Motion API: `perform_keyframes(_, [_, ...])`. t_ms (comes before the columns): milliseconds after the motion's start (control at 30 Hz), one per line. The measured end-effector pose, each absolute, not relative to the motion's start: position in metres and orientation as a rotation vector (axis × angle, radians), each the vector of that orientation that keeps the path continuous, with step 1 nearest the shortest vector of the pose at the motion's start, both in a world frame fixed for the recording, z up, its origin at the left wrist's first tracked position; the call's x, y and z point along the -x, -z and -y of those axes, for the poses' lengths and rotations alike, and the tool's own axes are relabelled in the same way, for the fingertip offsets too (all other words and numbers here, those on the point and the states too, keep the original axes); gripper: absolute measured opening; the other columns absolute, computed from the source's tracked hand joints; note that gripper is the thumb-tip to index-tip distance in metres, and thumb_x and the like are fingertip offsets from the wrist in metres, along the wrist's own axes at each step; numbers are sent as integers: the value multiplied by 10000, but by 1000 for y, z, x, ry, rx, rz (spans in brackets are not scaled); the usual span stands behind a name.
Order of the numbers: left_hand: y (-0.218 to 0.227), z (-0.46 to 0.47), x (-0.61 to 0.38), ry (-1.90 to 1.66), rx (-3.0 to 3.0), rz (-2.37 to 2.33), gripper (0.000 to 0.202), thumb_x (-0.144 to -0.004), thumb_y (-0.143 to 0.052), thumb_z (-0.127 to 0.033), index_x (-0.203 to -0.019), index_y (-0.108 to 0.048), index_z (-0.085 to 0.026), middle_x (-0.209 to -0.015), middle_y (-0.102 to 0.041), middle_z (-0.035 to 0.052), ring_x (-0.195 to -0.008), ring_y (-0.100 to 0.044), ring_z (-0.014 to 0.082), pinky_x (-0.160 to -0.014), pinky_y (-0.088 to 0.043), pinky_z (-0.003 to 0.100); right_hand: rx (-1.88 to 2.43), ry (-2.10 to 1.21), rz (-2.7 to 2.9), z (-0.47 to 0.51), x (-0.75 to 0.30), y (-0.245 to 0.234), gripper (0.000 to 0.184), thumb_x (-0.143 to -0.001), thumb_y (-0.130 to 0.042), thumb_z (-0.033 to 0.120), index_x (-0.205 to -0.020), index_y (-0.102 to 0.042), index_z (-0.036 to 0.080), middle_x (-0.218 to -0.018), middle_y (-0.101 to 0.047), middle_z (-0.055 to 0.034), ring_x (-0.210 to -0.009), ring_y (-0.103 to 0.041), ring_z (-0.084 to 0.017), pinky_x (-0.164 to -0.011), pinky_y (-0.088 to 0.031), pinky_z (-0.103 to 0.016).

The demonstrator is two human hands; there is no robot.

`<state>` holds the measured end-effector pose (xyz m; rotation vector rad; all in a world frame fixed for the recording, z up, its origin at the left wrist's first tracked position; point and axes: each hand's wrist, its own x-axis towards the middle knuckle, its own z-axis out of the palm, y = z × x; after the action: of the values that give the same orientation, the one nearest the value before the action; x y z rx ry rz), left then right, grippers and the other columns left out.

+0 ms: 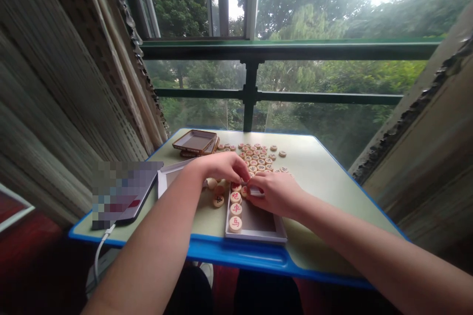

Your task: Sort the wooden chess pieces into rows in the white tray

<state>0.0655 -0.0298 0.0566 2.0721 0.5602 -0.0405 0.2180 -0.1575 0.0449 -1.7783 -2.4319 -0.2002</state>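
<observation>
A shallow open box (258,234) lies near the table's front edge. Down its left side runs a column of round wooden xiangqi pieces (235,209) with red characters. My left hand (225,165) reaches over the box's far left corner, its fingers bent down and pressed together; whatever they hold is hidden. From the right, my right hand (275,192) reaches over the box, thumb and finger closing at the edge of a red-marked xiangqi piece (244,191) beside the column. Left of the box are loose pieces, one with a black character (218,201).
Many more pieces (261,161) are spread behind my hands. Stacked box trays (195,141) stand at the back left. A white box part (173,172) and a laptop-like device (138,197) with a cable (98,256) lie left. The table (314,172) has a blue rim.
</observation>
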Motion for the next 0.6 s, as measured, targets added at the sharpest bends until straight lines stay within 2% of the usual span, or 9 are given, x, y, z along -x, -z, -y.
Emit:
perform_keyframes(133, [-53,28,-64,42,-2064,-573,275,-652,-634,-178,-916,-688,-121,-856,-708,66,-747,-629,147,-680,-488,228,1765,189,2433,157,-218,-42,283,-840,-459,433,-940,-659,260,-902,-689,-27,-755,-627,-177,-543,-346,-243])
perform_keyframes(267, [-52,26,-65,50,-2036,-555,282,-622,-639,-143,-899,-684,-125,-841,-708,56,-742,-631,147,-677,-491,231,1770,194,2412,157,-219,-41,308,-827,-473,432,-1024,-629,253,-957,-681,-41,-789,-628,-192,-555,-367,-248])
perform_keyframes(467, [-54,26,-64,58,-2012,-536,284,-629,-628,-145,-906,-688,-126,-830,-706,43,-754,-627,145,-705,-486,233,1642,151,2472,156,-220,-40,288,-848,-469,399,-1070,-628,311,-999,-681,-22,-784,-632,-183,-559,-371,-248])
perform_keyframes(600, [-56,27,-64,65,-2028,-525,301,-628,-597,-109,-910,-697,-131,-845,-709,40,-777,-629,145,-720,-484,224,1565,118,2488,156,-221,-39,289,-870,-448,344,-1074,-648,308,-960,-695,-29,-758,-631,-168,-552,-364,-248])
